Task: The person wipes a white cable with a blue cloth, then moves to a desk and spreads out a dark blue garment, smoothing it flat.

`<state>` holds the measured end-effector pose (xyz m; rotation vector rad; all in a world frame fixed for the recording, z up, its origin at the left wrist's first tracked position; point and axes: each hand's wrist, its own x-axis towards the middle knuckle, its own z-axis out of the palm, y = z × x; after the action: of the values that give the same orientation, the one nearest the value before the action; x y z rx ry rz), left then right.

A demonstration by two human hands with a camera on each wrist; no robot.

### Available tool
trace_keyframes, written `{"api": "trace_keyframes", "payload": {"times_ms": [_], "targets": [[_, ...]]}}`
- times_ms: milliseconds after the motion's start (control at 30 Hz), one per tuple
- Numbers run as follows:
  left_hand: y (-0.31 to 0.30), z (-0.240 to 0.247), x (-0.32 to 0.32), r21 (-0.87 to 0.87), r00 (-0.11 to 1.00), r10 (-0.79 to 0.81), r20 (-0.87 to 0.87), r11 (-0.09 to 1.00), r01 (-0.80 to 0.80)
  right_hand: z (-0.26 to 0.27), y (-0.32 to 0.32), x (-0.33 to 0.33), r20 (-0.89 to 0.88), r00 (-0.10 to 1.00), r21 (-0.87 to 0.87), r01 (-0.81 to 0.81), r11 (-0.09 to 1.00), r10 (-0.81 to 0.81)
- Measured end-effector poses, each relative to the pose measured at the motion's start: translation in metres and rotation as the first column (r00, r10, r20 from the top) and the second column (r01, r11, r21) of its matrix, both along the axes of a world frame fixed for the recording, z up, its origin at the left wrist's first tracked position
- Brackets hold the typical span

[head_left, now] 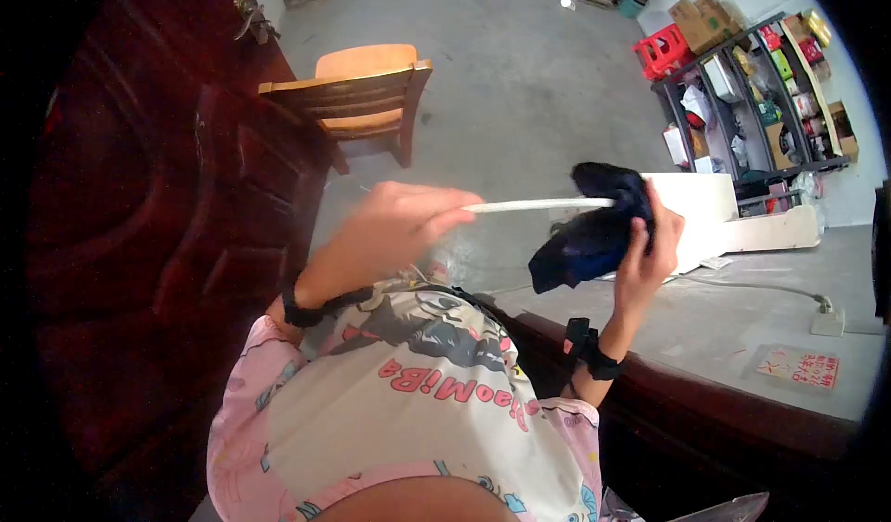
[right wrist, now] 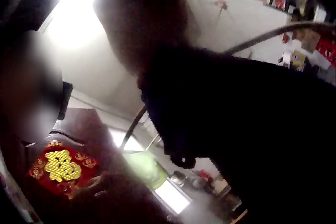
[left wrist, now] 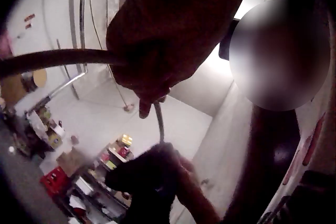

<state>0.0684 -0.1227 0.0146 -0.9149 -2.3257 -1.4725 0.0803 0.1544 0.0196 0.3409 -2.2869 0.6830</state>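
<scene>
Looking down over a grey concrete floor (head_left: 520,77) in a cluttered storeroom. Holding a thin white rod (head_left: 538,205) level in the air, above the near edge of a grey counter (head_left: 724,327). Pinching its near end in the left hand (head_left: 390,230), fingers curled round it. Wrapping a dark blue cloth (head_left: 585,244) round the far end of the rod, the right hand (head_left: 654,244) gripping the cloth with fingers closed over it, a loose fold hanging below the palm. Wearing a black strap (head_left: 302,313) on each wrist. Filling most of the right wrist view with the cloth, so hiding the fingers there; showing in the left wrist view the rod running from the near fist to the cloth-covered hand beyond.

Lying behind the cloth on the counter, a white box (head_left: 705,206), partly covered by hand and cloth. Trailing across the counter, a grey cable (head_left: 742,286) ending at a white plug block (head_left: 826,321); sitting near it, a red-printed label (head_left: 798,367). Standing further off, a wooden chair (head_left: 367,95) beside a dark red door (head_left: 139,206) with a metal handle (head_left: 249,13). Standing at the far right, a dark shelf rack (head_left: 752,95) full of packets, with a red crate (head_left: 661,51) and cardboard boxes (head_left: 701,19) next to it.
</scene>
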Motion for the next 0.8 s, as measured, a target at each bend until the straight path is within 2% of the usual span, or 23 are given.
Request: {"api": "trace_keyframes", "payload": {"times_ms": [67,200,233,300,400,467,600,667,733,800], "targets": [[0.006,0.0,0.001,-0.102,0.998,-0.049,-0.038,0.994,0.045,-0.001,-0.013,-0.002,-0.001,0.995,0.03,-0.095,0.995,0.095],[0.016,0.0,0.0,-0.131,0.997,-0.049,0.059,0.99,0.057,-0.016,-0.069,-0.008,0.027,0.947,0.293,-0.312,0.904,0.319],[0.017,-0.002,-0.002,-0.164,0.999,-0.034,0.041,0.986,0.04,-0.016,-0.076,-0.008,0.027,0.947,0.295,-0.312,0.903,0.319],[0.01,-0.008,0.0,-0.196,1.0,-0.018,0.023,0.98,0.022,-0.015,-0.093,-0.006,-0.185,0.959,0.5,-0.094,0.861,0.212],[0.007,-0.01,0.001,-0.191,0.998,0.019,0.061,0.982,-0.007,-0.036,-0.091,-0.017,-0.136,0.963,0.5,-0.138,0.855,0.234],[0.005,-0.014,0.002,-0.221,1.0,0.0,0.012,0.975,0.003,-0.039,-0.094,-0.017,-0.153,0.958,0.486,-0.139,0.863,0.241],[0.006,-0.017,0.004,-0.176,1.0,-0.003,0.027,0.984,0.007,-0.041,-0.076,-0.02,-0.095,0.967,0.558,-0.146,0.817,0.237],[-0.003,-0.008,0.007,-0.258,0.993,0.043,-0.112,0.964,-0.071,-0.046,-0.059,-0.022,-0.081,0.988,0.538,-0.07,0.84,0.134],[-0.003,-0.013,0.008,-0.276,0.992,0.067,-0.111,0.956,-0.095,-0.049,-0.054,-0.024,-0.063,0.988,0.543,-0.086,0.835,0.143],[-0.009,-0.016,0.009,-0.313,0.996,0.092,-0.021,0.945,-0.094,-0.052,-0.054,-0.024,-0.067,0.987,0.533,-0.086,0.842,0.144]]}}
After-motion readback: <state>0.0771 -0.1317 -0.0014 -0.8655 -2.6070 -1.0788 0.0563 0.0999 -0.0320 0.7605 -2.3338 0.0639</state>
